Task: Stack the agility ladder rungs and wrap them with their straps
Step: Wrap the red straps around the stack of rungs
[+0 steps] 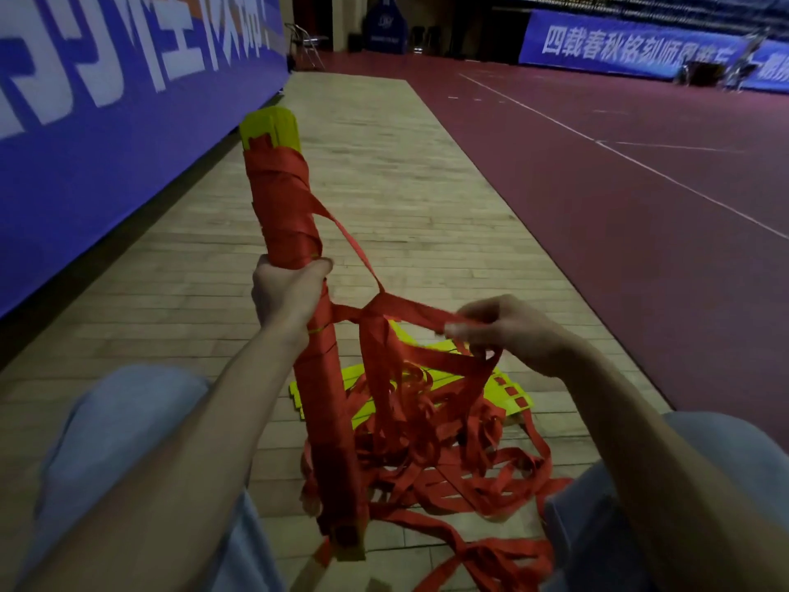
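Observation:
A stack of yellow ladder rungs [270,126] stands upright in front of me, its lower end on the wooden floor, wound almost from top to bottom in red strap. My left hand [285,291] grips the bundle around its middle. To the right, my right hand [508,326] pinches a bunch of red straps [410,311] pulled taut sideways from the bundle. Loose red straps [461,476] lie tangled on the floor below, over a second pile of yellow rungs [512,388] lying flat.
I sit on a strip of wooden floor [375,173] with my knees in light blue trousers [115,420] on both sides. A blue banner wall [106,100] runs along the left. Red court floor [619,198] spreads to the right. A folding chair [305,42] stands far back.

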Demonstrator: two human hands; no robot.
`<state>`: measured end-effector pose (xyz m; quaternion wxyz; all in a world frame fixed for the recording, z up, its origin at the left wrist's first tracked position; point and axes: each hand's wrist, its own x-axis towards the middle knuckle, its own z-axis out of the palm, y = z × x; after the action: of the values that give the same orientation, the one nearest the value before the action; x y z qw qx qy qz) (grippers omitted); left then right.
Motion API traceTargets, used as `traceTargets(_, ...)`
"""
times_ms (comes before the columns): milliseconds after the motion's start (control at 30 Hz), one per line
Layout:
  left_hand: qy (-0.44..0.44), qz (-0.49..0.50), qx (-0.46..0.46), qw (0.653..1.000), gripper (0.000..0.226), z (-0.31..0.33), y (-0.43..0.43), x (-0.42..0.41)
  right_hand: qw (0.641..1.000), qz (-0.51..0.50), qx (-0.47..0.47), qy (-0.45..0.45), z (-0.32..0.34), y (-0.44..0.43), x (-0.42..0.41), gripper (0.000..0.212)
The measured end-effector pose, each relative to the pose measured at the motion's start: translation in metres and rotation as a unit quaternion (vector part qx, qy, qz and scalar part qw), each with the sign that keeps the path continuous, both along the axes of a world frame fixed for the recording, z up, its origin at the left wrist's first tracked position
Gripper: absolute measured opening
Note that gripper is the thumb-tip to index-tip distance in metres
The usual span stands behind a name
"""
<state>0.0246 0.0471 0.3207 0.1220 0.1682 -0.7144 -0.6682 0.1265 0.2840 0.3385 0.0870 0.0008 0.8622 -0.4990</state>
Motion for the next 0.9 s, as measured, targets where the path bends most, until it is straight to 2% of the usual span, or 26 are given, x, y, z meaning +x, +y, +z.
traceTargets(67, -0.005, -0.006, -0.001, 1.0, 0.049, 0.0, 0.001, 0.001, 0.994, 0.04, 0.101, -0.026, -0.003, -0.004, 0.0, 0.021)
traceTargets(167, 0.0, -0.029, -0.007, 1.0, 0.05, -0.001, 0.004, 0.002, 0.992, 0.018, 0.12, -0.022, -0.005, -0.007, -0.003, 0.01)
traceTargets(200, 0.003, -0.04, -0.011, 0.999, 0.05, 0.0, 0.005, 0.003, 0.995, -0.011, 0.098, -0.006, -0.005, -0.007, -0.004, 0.01)
traceTargets(267, 0.006, -0.074, -0.014, 0.997, 0.051, 0.001, 0.006, 0.005, 0.996, -0.087, -0.008, 0.019, -0.004, -0.005, -0.005, 0.015)
traceTargets(367, 0.014, -0.141, -0.006, 0.99, 0.046, 0.003, 0.01, 0.01, 0.975, -0.153, -0.16, 0.015, 0.001, -0.004, -0.005, 0.017)
traceTargets(433, 0.023, -0.186, 0.005, 0.982, 0.036, 0.004, 0.015, 0.015, 0.971, -0.137, -0.196, -0.009, 0.002, -0.007, -0.006, 0.017)
traceTargets(533, 0.025, -0.262, 0.027, 0.964, 0.024, 0.006, 0.022, 0.024, 0.963, -0.046, -0.259, -0.064, 0.003, -0.016, -0.007, 0.021)
traceTargets(600, 0.007, -0.322, 0.047, 0.945, 0.022, 0.007, 0.024, 0.029, 0.967, 0.012, -0.234, -0.097, -0.001, -0.024, -0.007, 0.026)
traceTargets(667, -0.009, -0.38, 0.054, 0.923, 0.021, 0.009, 0.025, 0.034, 0.969, 0.013, -0.219, -0.112, -0.006, -0.034, -0.009, 0.027)
traceTargets(700, -0.012, -0.404, 0.051, 0.913, 0.02, 0.008, 0.026, 0.035, 0.961, -0.016, -0.256, -0.107, -0.007, -0.038, -0.011, 0.025)
traceTargets(733, -0.013, -0.423, 0.049, 0.905, 0.018, 0.007, 0.026, 0.036, 0.941, -0.064, -0.317, -0.099, -0.007, -0.041, -0.015, 0.022)
traceTargets(800, -0.012, -0.443, 0.041, 0.896, 0.017, 0.004, 0.028, 0.038, 0.86, -0.163, -0.475, -0.09, -0.002, -0.036, -0.021, 0.021)
traceTargets(867, -0.015, -0.442, 0.02, 0.896, 0.018, -0.002, 0.029, 0.038, 0.771, -0.191, -0.602, -0.079, 0.003, -0.027, -0.024, 0.032)
traceTargets(900, -0.022, -0.443, 0.005, 0.896, 0.019, -0.004, 0.03, 0.038, 0.757, -0.176, -0.626, -0.068, 0.004, -0.025, -0.023, 0.036)
